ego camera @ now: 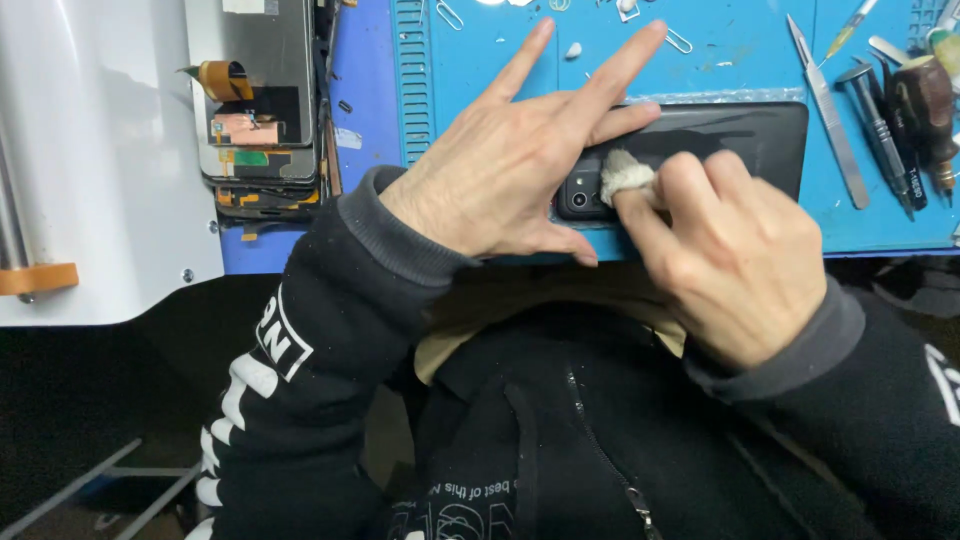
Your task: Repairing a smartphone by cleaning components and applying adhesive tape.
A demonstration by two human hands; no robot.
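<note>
1. At the far left we are seeing a white machine housing (110,150), and just beside it a stack of phone screen assemblies (262,100) with orange flex cables showing.
2. Our left hand (510,170) is resting flat on the blue work mat (720,50), fingers spread wide open. It is gripping nothing; the thumb is pressing along the near edge of the black phone (740,135) and one finger is lying on its back, so the hand is only holding it down.
3. The phone is lying face down across the mat, with its camera module (580,192) at the left end, between our two hands.
4. Our right hand (735,250) is closed tightly on a small white cotton wad (625,175), which is touching the phone just beside the camera module.
5. At the right, metal tweezers (830,110) and screwdrivers (895,130) are lying well apart from the phone.
6. We are judging the risks: loose crumbs on the mat could get under the wad and scratch the lens glass, and since the phone is lying near the mat's front edge, hard rubbing could push it off if the left hand is relaxing.
</note>
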